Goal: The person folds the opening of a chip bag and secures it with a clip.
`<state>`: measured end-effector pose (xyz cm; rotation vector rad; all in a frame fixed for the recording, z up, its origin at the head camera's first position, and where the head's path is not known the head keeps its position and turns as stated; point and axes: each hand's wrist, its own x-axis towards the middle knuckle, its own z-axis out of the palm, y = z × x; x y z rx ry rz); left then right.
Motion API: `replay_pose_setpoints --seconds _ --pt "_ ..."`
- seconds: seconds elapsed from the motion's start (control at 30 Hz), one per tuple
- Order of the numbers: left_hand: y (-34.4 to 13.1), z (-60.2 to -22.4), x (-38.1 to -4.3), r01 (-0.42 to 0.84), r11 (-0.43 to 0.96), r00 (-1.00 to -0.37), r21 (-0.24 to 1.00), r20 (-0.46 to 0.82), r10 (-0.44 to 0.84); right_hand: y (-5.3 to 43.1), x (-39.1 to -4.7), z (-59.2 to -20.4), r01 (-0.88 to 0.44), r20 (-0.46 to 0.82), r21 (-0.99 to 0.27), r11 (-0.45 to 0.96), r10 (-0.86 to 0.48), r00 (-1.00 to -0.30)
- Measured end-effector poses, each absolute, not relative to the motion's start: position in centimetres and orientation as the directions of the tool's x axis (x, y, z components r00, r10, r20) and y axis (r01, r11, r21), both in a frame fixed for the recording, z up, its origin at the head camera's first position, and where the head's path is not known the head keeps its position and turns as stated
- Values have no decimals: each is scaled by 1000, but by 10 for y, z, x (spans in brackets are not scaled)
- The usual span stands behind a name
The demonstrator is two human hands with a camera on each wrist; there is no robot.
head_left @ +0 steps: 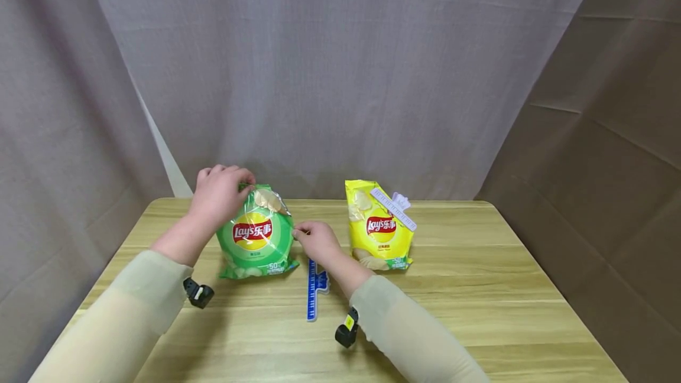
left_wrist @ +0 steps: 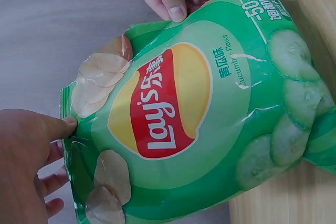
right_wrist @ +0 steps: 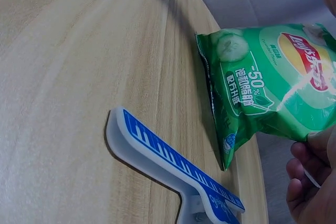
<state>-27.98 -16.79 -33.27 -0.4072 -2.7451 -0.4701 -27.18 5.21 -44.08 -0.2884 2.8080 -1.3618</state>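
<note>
- Left hand (head_left: 219, 192): the fingers (left_wrist: 52, 182) pinch the top seal of the green chip bag (head_left: 255, 256), thumb on the printed front.
- Right hand (head_left: 319, 242): thumb and fingers pinch the same bag's side edge, on the side facing the worktop's right edge.
- The green chip bag is held upright with a backward tilt, its bottom seam on the worktop (head_left: 505, 288), left of the middle and near the far edge.
- Just beside it, below the right hand in the head view, a blue clip (head_left: 312, 297) lies flat, its long bar running toward the worktop's near edge.
- Farther right, near the far edge, stands a yellow chip bag (head_left: 367, 241), apart from the green one; a pale purple clip (head_left: 392, 208) slants across its upper right corner.
- Beyond the far edge hangs a grey curtain (head_left: 340, 75).
</note>
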Motion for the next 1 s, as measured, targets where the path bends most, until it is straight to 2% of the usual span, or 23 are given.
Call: replay_pose_setpoints --seconds 0.43,1.0 --pt "-168 -340 -283 373 899 -895 229 344 283 53 -272 -444 -163 68 -809 565 -185 -980" --pt "-168 -336 -278 346 899 -920 269 282 270 55 -269 -443 -176 78 -808 563 -194 -978"
